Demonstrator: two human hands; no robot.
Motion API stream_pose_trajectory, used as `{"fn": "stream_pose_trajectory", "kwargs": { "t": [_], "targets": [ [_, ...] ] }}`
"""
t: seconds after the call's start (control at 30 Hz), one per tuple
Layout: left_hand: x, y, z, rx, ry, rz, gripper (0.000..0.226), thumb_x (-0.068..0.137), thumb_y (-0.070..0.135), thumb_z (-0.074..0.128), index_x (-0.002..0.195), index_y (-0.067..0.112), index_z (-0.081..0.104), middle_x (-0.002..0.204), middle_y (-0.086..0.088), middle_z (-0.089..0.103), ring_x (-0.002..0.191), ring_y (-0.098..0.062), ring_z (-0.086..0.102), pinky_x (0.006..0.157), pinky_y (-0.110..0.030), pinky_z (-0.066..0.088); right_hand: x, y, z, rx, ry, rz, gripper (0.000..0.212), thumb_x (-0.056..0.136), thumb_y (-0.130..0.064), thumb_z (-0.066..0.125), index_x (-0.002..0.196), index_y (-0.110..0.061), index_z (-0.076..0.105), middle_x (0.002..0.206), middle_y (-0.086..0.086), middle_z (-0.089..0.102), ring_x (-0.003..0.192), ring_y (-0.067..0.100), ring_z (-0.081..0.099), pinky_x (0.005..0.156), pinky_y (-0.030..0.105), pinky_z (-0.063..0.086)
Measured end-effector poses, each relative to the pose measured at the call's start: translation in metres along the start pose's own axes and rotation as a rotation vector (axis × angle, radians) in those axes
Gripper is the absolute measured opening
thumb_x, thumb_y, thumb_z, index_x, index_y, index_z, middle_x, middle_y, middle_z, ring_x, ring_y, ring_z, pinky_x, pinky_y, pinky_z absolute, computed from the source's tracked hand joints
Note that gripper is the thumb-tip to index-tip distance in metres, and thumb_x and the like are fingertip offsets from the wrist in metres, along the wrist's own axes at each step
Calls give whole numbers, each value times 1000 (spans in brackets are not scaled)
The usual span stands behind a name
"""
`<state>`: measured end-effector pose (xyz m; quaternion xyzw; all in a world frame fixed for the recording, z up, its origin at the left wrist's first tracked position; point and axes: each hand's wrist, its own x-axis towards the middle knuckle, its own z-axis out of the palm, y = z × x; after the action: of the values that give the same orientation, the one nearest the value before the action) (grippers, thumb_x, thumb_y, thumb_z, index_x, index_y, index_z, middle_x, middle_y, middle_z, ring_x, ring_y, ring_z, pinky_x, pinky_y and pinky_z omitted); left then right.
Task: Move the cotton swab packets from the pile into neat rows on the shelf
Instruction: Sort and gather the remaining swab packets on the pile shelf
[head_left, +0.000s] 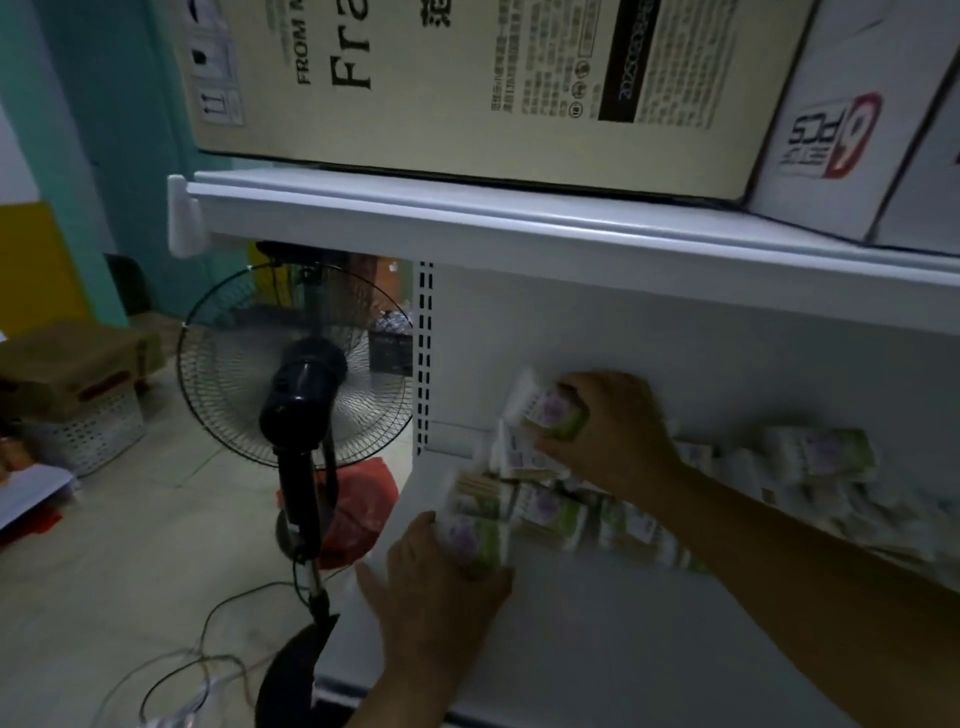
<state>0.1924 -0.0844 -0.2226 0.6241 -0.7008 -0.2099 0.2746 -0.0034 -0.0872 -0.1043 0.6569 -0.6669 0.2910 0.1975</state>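
Observation:
On the white shelf (597, 639), cotton swab packets with green and purple labels lie in a row (582, 514) at the left end. A loose pile of packets (831, 478) lies further right. My right hand (618, 431) reaches in from the right and grips one packet (553, 413) above a stacked packet (519, 457) near the back wall. At the front left of the row, my left hand (436, 577) holds another packet (475, 540) with its fingers curled round it. The picture is blurred.
The shelf board above (467, 218) hangs low over the hands and carries large cardboard boxes (467, 78). Left of the shelf unit stands a black pedestal fan (298, 384) with cables on the floor. A red bag (358, 509) lies behind its pole. A white basket with boxes (88, 410) sits far left.

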Motion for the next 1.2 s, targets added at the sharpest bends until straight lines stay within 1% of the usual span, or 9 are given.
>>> {"fn": "stream_pose_trajectory", "kwargs": {
  "t": [0.17,0.37,0.47,0.57,0.63,0.77,0.93,1.07,1.2],
  "targets": [
    [-7,-3,-11,-409,101,71,75,53,28,79,120,12,52,113,-10,58,112,-34,51,93,-39,43,-40,-9,-24,391,-61,22,66,64,-42,83,115,-13,54,106,-1,49,94,9,47,81,21,41],
    [-61,41,-11,-532,-48,237,89,51,15,78,122,44,32,108,35,34,112,-9,41,94,-28,41,-118,25,-59,413,-233,343,71,68,-38,82,127,-20,47,121,-7,45,104,4,50,82,8,39],
    [-99,97,-3,-528,-255,319,73,48,18,71,95,53,28,101,25,44,93,-5,53,69,-16,45,-157,41,-101,699,-310,626,66,65,-53,79,119,-39,43,114,-20,54,94,-6,56,65,6,46],
    [-156,160,21,-606,-421,418,61,48,14,63,83,60,45,85,13,55,71,4,57,53,-12,44,-207,65,-155,855,-148,819,57,59,-56,79,104,-43,48,100,-22,60,87,1,63,67,22,56],
    [-204,198,42,-703,-447,493,74,49,11,62,90,70,45,93,18,59,77,9,59,62,-13,49,-246,85,-195,937,-7,924,47,69,-40,81,105,-33,50,100,-9,64,86,10,66,65,30,59],
    [-288,270,102,-907,-658,441,69,43,1,62,103,32,49,105,-4,63,84,-10,63,69,-23,52,-332,137,-271,967,207,1029,35,85,-12,68,113,-14,47,93,-1,63,69,3,64,51,25,55],
    [-375,350,158,-1065,-1028,367,76,47,-18,76,107,19,49,100,-4,63,74,-8,67,60,-23,55,-419,194,-346,985,409,1174,18,93,-7,48,107,-18,47,87,2,62,63,12,61,50,28,53],
    [-426,402,191,-1044,-1147,378,55,75,-18,64,113,20,50,101,-7,66,78,-14,66,66,-26,56,-476,234,-390,898,487,1209,20,93,-6,49,108,-19,48,92,0,63,70,11,63,55,24,52],
    [-466,446,229,-1009,-1162,366,68,72,-14,70,119,26,43,107,-5,63,79,-10,66,62,-20,53,-525,287,-426,796,583,1209,44,91,-5,56,127,-20,36,98,3,63,81,10,62,70,21,49]
  ]
}}
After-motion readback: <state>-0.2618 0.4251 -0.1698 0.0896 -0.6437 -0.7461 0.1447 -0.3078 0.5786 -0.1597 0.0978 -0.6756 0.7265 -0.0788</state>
